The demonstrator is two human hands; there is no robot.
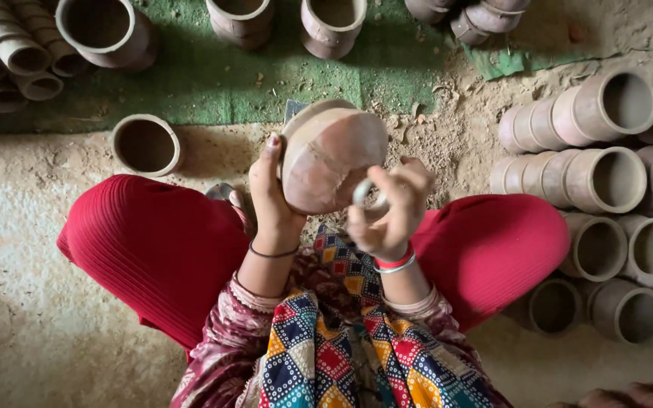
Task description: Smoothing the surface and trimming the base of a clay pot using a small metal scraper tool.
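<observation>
Head view: the left hand (272, 198) clasps a clay pot (330, 159) above the lap, base toward the camera, its axis tilted far-left. The right hand (388, 210), just right of it, pinches a pale ring (366, 195) against the pot's near-right edge. Pots (606, 181) lie stacked right.

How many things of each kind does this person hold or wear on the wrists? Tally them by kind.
Clay pot, in left hand: 1
Pale ring, in right hand: 1
Bangles, dark, red, silver: 3
Total: 5
</observation>
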